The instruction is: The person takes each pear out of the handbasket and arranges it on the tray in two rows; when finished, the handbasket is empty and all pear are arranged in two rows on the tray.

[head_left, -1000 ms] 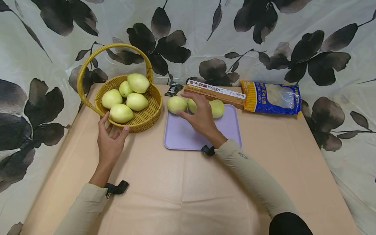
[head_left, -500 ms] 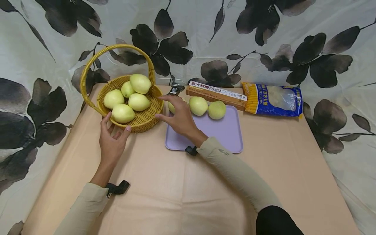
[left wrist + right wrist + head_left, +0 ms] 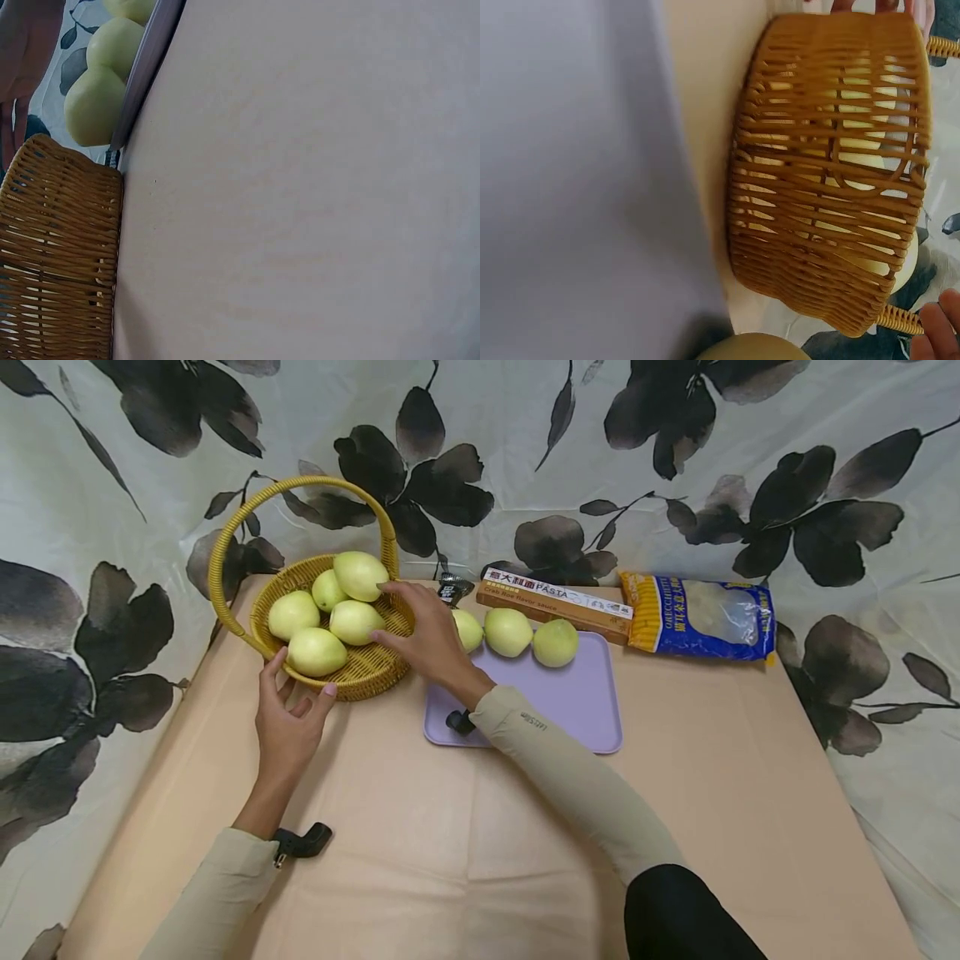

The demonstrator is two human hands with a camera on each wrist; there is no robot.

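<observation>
A yellow wicker basket [image 3: 367,681] with a tall handle stands on the left, several pale green round fruits [image 3: 317,652] inside. My left hand [image 3: 288,727] touches its near wall, thumb and fingers spread apart. Over the basket's right rim reaches my right hand [image 3: 431,635], forefinger beside the top fruit [image 3: 360,575] and thumb tip beside a lower fruit [image 3: 354,623]. No fruit shows lifted in it. In the right wrist view, a few of its fingers [image 3: 937,330] appear near the handle's base. Three more fruits lie along the back of the lilac tray [image 3: 540,710].
Behind the tray are a brown pasta box [image 3: 555,606], a small black packet [image 3: 453,588] and a blue-and-yellow pasta bag [image 3: 701,617]. A peach cloth [image 3: 420,860] covers the table. Flower-printed fabric [image 3: 510,410] hangs behind.
My right hand has moved left from above the tray fruits to the fruits in the basket, carrying nothing visible. The left hand stays at the basket.
</observation>
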